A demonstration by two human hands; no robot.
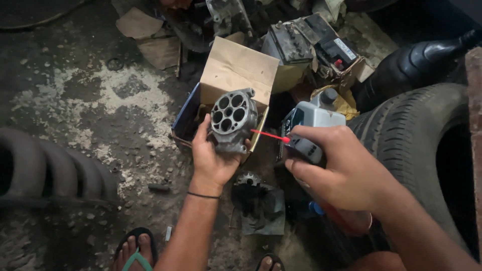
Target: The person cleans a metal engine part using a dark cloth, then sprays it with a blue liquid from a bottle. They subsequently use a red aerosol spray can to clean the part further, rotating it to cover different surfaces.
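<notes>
My left hand (211, 158) holds up a grey cast-metal part (232, 119) with several round holes in its face. My right hand (336, 168) grips a spray can (307, 146) whose thin red straw (268, 135) points at the metal part's right side, its tip just touching or nearly touching it. A black band circles my left wrist. Below the hands, a small toothed sprocket (247, 179) lies on a dark rag (261, 208) on the floor.
An open cardboard box (236, 68) stands behind the part. A grey plastic bottle (314, 113), old batteries (288, 42) and scrap sit at the back. A tyre (416, 145) stands at the right, another tyre (45, 173) at the left. My sandalled feet (133, 251) rest on dirty concrete.
</notes>
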